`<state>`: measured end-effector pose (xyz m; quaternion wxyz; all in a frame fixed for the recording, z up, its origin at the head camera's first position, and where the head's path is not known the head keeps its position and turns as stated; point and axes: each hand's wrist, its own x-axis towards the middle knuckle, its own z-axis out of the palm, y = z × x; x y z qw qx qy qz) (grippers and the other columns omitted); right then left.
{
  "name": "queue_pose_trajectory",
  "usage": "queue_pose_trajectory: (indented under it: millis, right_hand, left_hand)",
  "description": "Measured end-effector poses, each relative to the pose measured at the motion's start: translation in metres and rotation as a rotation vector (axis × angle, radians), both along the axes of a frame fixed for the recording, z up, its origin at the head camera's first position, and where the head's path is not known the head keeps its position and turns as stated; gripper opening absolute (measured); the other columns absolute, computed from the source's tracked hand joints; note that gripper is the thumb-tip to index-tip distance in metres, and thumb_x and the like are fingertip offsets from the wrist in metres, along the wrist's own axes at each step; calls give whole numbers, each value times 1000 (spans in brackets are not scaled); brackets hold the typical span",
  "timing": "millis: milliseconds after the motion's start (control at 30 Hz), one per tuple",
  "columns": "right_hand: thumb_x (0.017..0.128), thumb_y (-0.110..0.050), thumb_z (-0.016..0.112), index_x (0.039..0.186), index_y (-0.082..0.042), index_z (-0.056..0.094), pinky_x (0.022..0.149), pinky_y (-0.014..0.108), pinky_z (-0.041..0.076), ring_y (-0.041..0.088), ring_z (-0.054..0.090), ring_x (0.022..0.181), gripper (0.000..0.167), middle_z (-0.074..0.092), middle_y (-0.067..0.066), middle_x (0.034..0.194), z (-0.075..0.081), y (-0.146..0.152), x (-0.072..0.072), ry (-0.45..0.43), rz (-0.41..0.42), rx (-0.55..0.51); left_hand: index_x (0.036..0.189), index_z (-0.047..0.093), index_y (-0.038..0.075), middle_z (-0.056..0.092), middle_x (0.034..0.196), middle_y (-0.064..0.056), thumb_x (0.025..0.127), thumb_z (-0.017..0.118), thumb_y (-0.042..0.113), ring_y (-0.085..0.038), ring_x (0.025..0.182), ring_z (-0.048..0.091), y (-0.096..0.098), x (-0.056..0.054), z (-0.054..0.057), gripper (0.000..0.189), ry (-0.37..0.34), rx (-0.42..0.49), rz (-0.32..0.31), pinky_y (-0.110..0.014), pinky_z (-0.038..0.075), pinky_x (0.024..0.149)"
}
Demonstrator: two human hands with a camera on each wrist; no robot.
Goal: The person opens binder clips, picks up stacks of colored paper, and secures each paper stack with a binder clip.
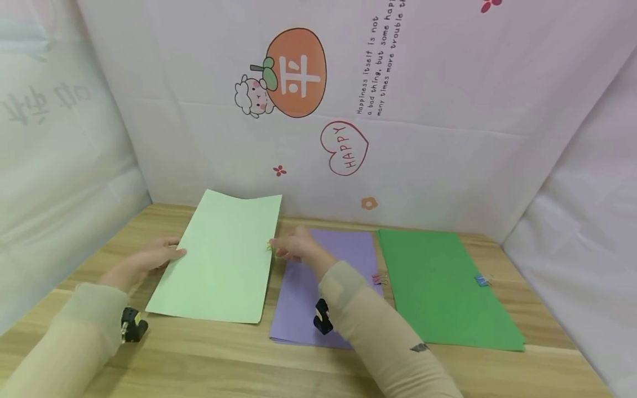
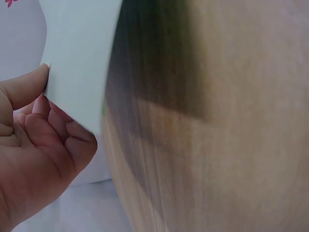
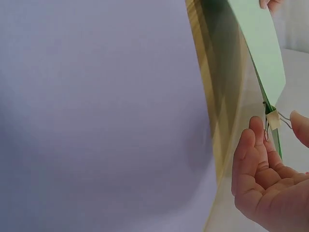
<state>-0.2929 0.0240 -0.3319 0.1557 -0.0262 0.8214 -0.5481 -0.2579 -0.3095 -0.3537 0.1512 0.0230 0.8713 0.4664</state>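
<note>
My left hand (image 1: pixel 158 255) pinches the left edge of a stack of pale green paper (image 1: pixel 221 257) between thumb and fingers. In the left wrist view that edge is raised off the wood, with a shadow beneath it. At the stack's right edge sits a small yellow binder clip (image 3: pixel 273 119) with its wire handles spread. My right hand (image 1: pixel 301 247) has the clip's handles between its thumb (image 3: pixel 300 126) and fingertips (image 3: pixel 255 126). Darker green shows along the stack's underside in the right wrist view.
Purple paper (image 1: pixel 298 304) lies under my right forearm, with a pink binder clip (image 1: pixel 379 278) on its right edge. Farther right is a green paper stack (image 1: pixel 438 287) with a blue binder clip (image 1: pixel 481 280). A printed white cloth (image 1: pixel 448 166) stands behind the wooden table (image 1: pixel 209 354).
</note>
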Motion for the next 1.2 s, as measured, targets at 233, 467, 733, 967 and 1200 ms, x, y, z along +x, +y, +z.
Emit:
queue_pose_trajectory:
  millis: [233, 467, 733, 967, 1200]
  right_hand:
    - [90, -22, 75, 142, 10, 36, 52, 20, 41, 15, 60, 59, 73, 75, 21, 98, -10, -4, 0, -22, -54, 8]
    - [91, -24, 73, 107, 5, 62, 50, 20, 37, 14, 54, 55, 34, 75, 22, 97, -17, -5, 4, -19, -39, 58]
    - [93, -21, 71, 84, 0, 65, 49, 20, 41, 11, 54, 55, 24, 73, 15, 82, -19, -2, 5, -38, 26, 95]
    - [94, -22, 69, 92, 5, 72, 50, 20, 40, 13, 55, 56, 28, 73, 13, 81, -16, -1, 9, 26, 82, 209]
    - [94, -18, 68, 74, 8, 71, 47, 21, 34, 10, 39, 47, 33, 50, 0, 52, -18, 0, 10, 137, 238, 298]
  left_hand:
    - [146, 32, -12, 65, 80, 7, 105, 45, 20, -9, 70, 62, 2, 0, -1, 54, -3, -2, -6, -28, 54, 64]
    - [144, 34, -16, 67, 88, -2, 105, 45, 16, -12, 74, 65, 8, 2, -1, 51, -9, -19, -26, -32, 58, 68]
    - [146, 33, -14, 69, 95, -6, 105, 43, 14, -15, 78, 67, 8, 1, -3, 50, -27, -15, -23, -36, 59, 71]
    - [139, 43, -12, 66, 80, 2, 104, 44, 14, -12, 70, 63, 9, 5, 0, 43, -23, -17, -30, -31, 56, 66]
    - [146, 31, -11, 67, 101, -10, 104, 44, 11, -17, 79, 66, 6, 10, 5, 50, -34, -15, -20, -36, 58, 71]
